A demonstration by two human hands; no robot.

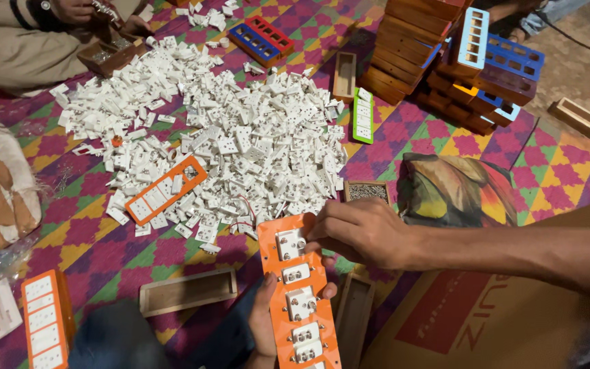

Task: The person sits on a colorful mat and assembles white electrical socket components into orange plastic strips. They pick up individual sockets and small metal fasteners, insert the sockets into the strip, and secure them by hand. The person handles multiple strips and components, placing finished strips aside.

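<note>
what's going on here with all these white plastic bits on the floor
A person sits over a patterned mat heaped with a pile of white socket and switch modules. Their left hand holds an orange frame already filled with several modules, while the right hand presses at its top slot. Another filled orange frame lies on the pile, and empty wooden boxes sit nearby. Across the mat, another person's hands work over a small box.

Left hand (262, 321): enters from the bottom edge, palm turned up and inward, thumb pressed flat along the near left side of what it grips, fingertips (328, 290) curling round the far side. Closed in a firm hold.

Right hand (358, 231): reaches in from the right on a bare, outstretched forearm, knuckles up, wrist straight. Fingers bent downward and bunched, tips pinching at the upper end.
</note>
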